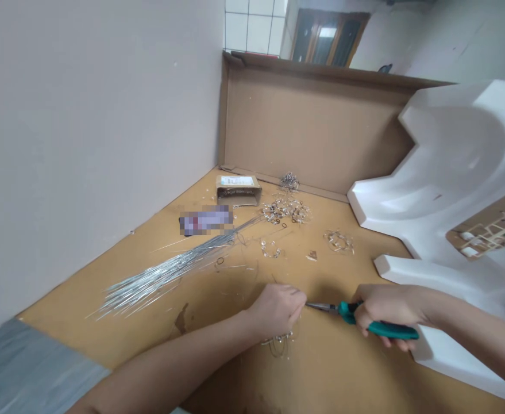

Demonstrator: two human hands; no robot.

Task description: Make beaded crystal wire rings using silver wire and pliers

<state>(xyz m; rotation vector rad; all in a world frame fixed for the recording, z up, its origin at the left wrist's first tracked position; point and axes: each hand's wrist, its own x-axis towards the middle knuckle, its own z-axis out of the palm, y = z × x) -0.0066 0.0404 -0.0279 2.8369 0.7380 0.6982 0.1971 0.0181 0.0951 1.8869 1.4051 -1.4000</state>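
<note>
My right hand (384, 313) is wrapped around long-nose pliers with green handles (392, 330). Their thin jaws point left and end right beside the fingertips of my left hand (280, 307). That left hand is closed in a pinch, and a thin wire (274, 280) seems to stick out above it; what lies between the fingertips is mostly hidden. Just below the left hand are wire loops with small shiny pieces (278, 344), and whether they hang from it or lie on the board I cannot tell.
A bundle of straight wires (161, 276) lies at left on the tan board (321, 368). Beyond are a small open box (238, 191), a blurred flat purple item (205, 220) and piles of wire rings (286, 210). A cardboard wall (312, 126) stands behind, white moulded foam (450, 167) at right.
</note>
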